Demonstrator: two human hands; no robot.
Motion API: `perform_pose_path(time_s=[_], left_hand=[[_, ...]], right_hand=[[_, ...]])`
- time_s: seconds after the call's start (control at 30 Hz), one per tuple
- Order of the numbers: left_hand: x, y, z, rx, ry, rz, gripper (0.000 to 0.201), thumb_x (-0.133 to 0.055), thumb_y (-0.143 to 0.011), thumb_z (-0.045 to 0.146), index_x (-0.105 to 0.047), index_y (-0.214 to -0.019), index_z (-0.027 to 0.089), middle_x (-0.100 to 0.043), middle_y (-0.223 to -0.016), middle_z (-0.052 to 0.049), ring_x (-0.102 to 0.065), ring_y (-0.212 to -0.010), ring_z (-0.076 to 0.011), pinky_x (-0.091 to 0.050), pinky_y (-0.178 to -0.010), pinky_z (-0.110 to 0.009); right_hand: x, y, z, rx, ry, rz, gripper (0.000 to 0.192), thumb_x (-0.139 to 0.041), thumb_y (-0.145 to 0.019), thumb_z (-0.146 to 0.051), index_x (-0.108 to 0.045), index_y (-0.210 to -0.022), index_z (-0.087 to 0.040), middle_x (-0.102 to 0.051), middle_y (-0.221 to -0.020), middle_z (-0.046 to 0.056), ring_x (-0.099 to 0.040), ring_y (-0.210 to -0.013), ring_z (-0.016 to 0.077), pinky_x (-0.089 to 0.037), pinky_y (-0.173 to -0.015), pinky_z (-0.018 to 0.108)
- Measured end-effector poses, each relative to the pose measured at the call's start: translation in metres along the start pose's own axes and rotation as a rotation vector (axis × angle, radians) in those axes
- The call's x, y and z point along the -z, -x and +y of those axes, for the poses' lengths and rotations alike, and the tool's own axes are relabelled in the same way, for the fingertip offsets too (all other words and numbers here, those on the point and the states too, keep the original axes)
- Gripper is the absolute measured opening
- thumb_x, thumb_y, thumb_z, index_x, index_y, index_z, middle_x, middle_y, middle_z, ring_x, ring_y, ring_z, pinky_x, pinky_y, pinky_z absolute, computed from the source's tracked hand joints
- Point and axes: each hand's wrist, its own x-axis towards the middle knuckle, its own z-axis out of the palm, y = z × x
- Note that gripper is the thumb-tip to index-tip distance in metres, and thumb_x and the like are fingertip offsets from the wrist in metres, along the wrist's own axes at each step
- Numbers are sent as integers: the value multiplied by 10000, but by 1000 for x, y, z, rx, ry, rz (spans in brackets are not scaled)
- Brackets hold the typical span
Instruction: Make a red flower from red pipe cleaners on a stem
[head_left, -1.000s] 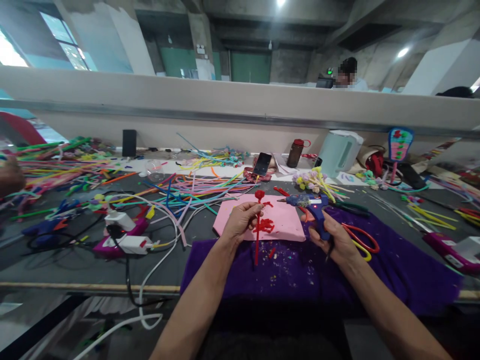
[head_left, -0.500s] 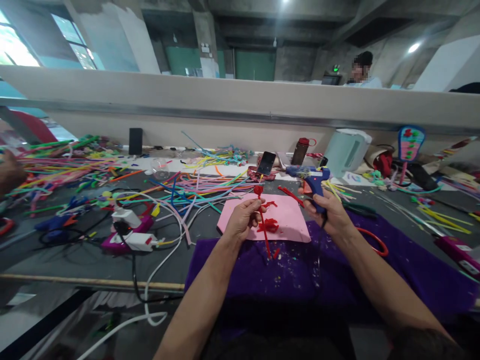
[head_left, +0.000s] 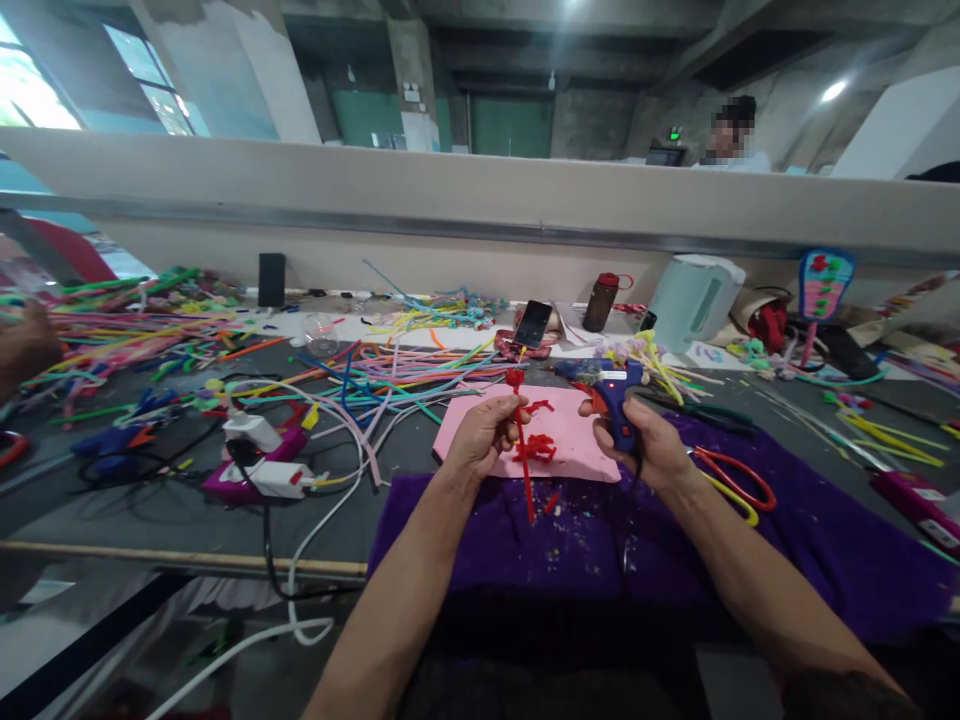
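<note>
Between the thumb and fingers of my left hand [head_left: 487,432] is a red pipe cleaner stem [head_left: 527,485], held upright with a small red bud at its top. My right hand [head_left: 645,440] is wrapped round the handle of a blue glue gun [head_left: 616,400], its nozzle pointing left toward the bud but apart from it. Beneath both hands lies a pink pad [head_left: 592,450] with short red pipe cleaner pieces [head_left: 538,448] on it. The pad rests partly on a purple cloth [head_left: 465,530], where another red scrap lies.
Pipe cleaners [head_left: 420,370] in many colours spread behind and left. A power strip [head_left: 281,465] with white cables sits at left, near another blue glue gun [head_left: 112,440]. Red-and-yellow-handled scissors [head_left: 739,480] lie by my right wrist. Behind stand a phone [head_left: 532,325], bottle [head_left: 600,303] and jug [head_left: 694,300].
My right hand has moved the glue gun left and slightly down, closer to the red bud. More of the scissors now shows. My left hand has hardly moved.
</note>
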Motion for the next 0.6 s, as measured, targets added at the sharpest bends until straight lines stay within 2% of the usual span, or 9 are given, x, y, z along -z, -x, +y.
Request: perform_pose_path(time_s=[0.1, 0.23, 0.37, 0.6], left_hand=[[1, 0, -1, -13, 25, -20, 238, -621, -691, 322, -626, -812, 117, -601, -599, 6, -412, -344, -8, -266, -299, -122], [3, -2, -3, -18, 37, -29, 233, -618, -699, 320, -624, -814, 117, -605, -610, 6, -428, -352, -7, -269, -300, -112], [2, -2, -5, -1, 25, -33, 248, -620, -696, 339, -620, -820, 124, -612, -615, 3, -434, -350, -11, -273, -300, -117], [-1, 0, -5, -19, -46, -30, 263, -621, -687, 361, -612, -797, 122, -609, -628, -1, -427, -350, -17, -267, -298, -136]], right_hand=[[-5, 2, 0, 7, -27, -26, 368, -477, -780, -463, -546, -998, -174, -595, -910, 79, -411, -431, 74, -272, -314, 202], [-11, 5, 0, 12, -7, -68, 389, -469, -797, -476, -550, -1011, -161, -577, -825, 69, -435, -451, 81, -276, -319, 194], [-15, 8, 2, 71, 54, -25, 395, -484, -784, -501, -567, -962, -158, -572, -814, 68, -435, -446, 81, -287, -335, 200], [-10, 12, 8, 45, 184, -60, 409, -483, -786, -500, -560, -975, -146, -587, -762, 66, -464, -481, 103, -339, -423, 234]])
